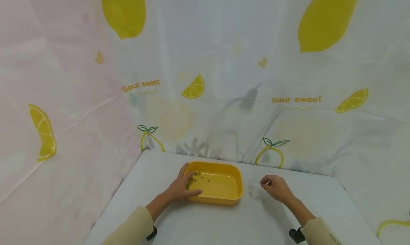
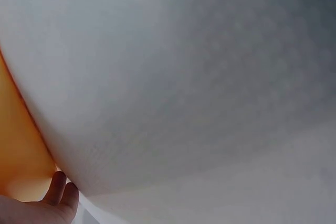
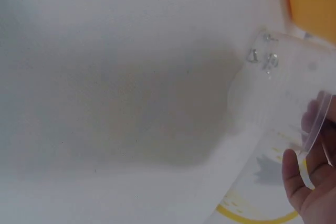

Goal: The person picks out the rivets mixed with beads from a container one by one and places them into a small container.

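A shallow yellow tray (image 1: 221, 185) stands on the white table. My left hand (image 1: 179, 186) grips its left end, thumb stretched over the front side and fingers spread toward the far left corner. Small green pieces (image 1: 189, 183) lie beneath and beside those fingers, partly hidden. In the left wrist view, fingertips (image 2: 67, 190) touch the tray's edge. To the right of the tray, my right hand (image 1: 276, 186) pinches the rim of a clear plastic cup (image 3: 283, 85). The cup lies tilted, its base turned toward the tray side, with shiny marks near the base.
Several small dark spots (image 1: 209, 181) show on the tray's floor. The white table (image 1: 205, 222) meets a lemon-printed cloth wall (image 1: 224, 124) just behind the tray. Another cloth side (image 1: 80, 141) rises along the table's left edge.
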`<state>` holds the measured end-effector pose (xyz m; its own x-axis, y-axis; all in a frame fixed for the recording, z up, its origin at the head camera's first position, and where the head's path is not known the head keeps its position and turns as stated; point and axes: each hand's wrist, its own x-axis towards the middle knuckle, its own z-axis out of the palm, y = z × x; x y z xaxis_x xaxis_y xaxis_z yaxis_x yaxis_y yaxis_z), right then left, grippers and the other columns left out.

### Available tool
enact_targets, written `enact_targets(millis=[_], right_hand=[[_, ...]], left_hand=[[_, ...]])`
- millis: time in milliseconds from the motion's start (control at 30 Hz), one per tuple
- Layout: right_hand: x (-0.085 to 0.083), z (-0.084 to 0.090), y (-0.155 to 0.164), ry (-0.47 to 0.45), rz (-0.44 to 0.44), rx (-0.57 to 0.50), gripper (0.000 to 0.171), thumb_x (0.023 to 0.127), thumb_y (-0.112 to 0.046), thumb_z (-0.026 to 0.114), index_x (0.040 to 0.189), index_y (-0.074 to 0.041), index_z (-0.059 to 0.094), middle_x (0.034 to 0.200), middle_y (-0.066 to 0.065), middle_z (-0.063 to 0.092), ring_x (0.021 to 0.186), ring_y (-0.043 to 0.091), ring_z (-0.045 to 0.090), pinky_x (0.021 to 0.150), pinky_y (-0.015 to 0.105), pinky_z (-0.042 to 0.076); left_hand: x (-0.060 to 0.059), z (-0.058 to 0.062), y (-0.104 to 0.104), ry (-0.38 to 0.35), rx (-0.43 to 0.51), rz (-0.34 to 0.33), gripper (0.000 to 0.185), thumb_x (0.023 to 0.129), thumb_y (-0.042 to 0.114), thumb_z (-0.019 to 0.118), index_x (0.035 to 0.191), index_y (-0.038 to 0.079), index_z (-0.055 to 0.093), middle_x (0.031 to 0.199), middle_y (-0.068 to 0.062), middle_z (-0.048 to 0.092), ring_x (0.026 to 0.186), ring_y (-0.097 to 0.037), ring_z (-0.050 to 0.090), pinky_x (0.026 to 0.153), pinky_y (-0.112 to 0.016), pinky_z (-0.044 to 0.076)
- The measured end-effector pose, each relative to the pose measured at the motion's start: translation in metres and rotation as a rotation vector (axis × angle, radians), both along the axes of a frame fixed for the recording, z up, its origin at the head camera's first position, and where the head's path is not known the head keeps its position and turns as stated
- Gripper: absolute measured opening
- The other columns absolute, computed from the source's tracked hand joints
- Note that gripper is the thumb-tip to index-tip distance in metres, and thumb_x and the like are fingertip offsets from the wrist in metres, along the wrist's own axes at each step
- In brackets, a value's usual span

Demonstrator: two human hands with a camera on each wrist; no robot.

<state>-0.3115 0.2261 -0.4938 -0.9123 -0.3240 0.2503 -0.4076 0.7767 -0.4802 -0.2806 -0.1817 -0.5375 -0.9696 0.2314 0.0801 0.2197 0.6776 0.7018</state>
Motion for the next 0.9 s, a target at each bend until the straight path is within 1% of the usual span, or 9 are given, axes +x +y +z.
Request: enact_targets(millis=[100, 267, 433, 533, 700, 900], right_hand=[[0.000, -0.002, -0.001, -0.009, 0.010, 0.018, 0.004, 0.083, -0.005, 0.074, 0.085, -0.003, 0.071, 0.080, -0.001, 0.071, 0.069, 0.009, 0.061, 0.062, 0.024, 0.050], [0.000, -0.001, -0.003, 0.013, 0.003, 0.045, 0.004, 0.083, -0.003, 0.074, 0.086, -0.005, 0.072, 0.080, 0.002, 0.071, 0.071, 0.012, 0.061, 0.064, 0.027, 0.050], [0.000, -0.002, -0.005, -0.019, -0.035, 0.048, 0.009, 0.083, -0.005, 0.074, 0.092, -0.005, 0.073, 0.081, 0.000, 0.071, 0.073, 0.012, 0.062, 0.066, 0.029, 0.052], [-0.001, -0.004, -0.007, -0.026, -0.063, 0.045, 0.010, 0.083, -0.008, 0.076, 0.093, -0.006, 0.072, 0.080, 0.000, 0.071, 0.073, 0.013, 0.063, 0.068, 0.031, 0.053], [-0.003, -0.008, -0.010, -0.027, -0.070, 0.050, 0.008, 0.084, -0.011, 0.076, 0.090, -0.008, 0.073, 0.083, 0.001, 0.074, 0.075, 0.017, 0.067, 0.070, 0.036, 0.056], [-0.005, -0.007, -0.015, -0.040, -0.053, 0.058, 0.008, 0.084, -0.010, 0.076, 0.090, -0.007, 0.073, 0.083, 0.001, 0.074, 0.075, 0.016, 0.067, 0.070, 0.036, 0.057]], left_hand=[[0.000, -0.002, 0.000, -0.002, -0.002, 0.000, 0.082, 0.076, 0.057, 0.077, 0.140, 0.014, 0.051, 0.167, -0.014, 0.002, 0.133, -0.042, 0.046, 0.104, -0.061, 0.042], [0.001, -0.004, 0.002, -0.003, 0.014, -0.004, 0.082, 0.076, 0.057, 0.077, 0.139, 0.013, 0.052, 0.167, -0.013, 0.002, 0.133, -0.044, 0.045, 0.103, -0.061, 0.042], [0.003, -0.006, 0.003, 0.002, 0.012, -0.007, 0.081, 0.076, 0.057, 0.077, 0.139, 0.012, 0.052, 0.166, -0.015, 0.003, 0.134, -0.044, 0.044, 0.103, -0.061, 0.043], [0.003, -0.006, 0.003, 0.004, 0.012, -0.008, 0.081, 0.076, 0.058, 0.077, 0.139, 0.013, 0.052, 0.166, -0.015, 0.003, 0.133, -0.044, 0.045, 0.102, -0.061, 0.043], [0.001, -0.006, 0.001, 0.003, 0.000, -0.002, 0.083, 0.076, 0.059, 0.077, 0.141, 0.015, 0.050, 0.167, -0.012, 0.002, 0.135, -0.043, 0.043, 0.104, -0.061, 0.042], [-0.001, -0.002, -0.001, -0.007, -0.004, 0.003, 0.087, 0.075, 0.059, 0.078, 0.144, 0.016, 0.047, 0.167, -0.011, 0.001, 0.138, -0.043, 0.041, 0.106, -0.061, 0.040]])
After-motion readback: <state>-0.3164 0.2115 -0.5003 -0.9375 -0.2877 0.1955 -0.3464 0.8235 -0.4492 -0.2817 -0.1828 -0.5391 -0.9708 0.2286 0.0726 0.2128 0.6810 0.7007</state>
